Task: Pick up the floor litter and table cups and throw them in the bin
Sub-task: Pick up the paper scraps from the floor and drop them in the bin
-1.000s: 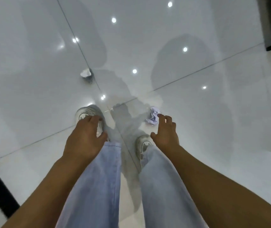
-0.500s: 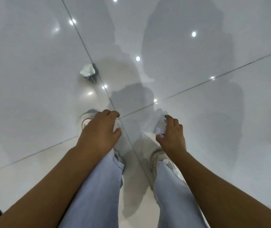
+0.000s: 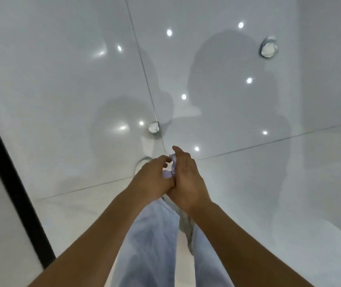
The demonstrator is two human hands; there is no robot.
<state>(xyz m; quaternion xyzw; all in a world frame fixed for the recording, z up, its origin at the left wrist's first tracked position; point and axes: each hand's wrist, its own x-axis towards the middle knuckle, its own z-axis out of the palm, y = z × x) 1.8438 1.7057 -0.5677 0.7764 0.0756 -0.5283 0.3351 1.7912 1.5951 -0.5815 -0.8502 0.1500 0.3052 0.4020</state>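
a black strip is seen running diagonally along the left edge, its top and bottom cut off by the frame. the glossy white tiled floor is marked by thin grout lines and small bright reflected lights. a small crumpled wad of paper is left lying on the floor by the grout line, ahead of the hands and well apart from them. the left hand is held with fingers curled, its fingertips brought against a crumpled pale paper scrap, which is pressed between both hands above the floor. the right hand is curled around that scrap from the other side, thumb raised; most of the scrap is hidden by the fingers. light blue jeans are seen below the forearms, and the toe of a pale shoe is half hidden behind the left hand. far right, another crumpled wad is seen on the floor, blurred and hard to make out.
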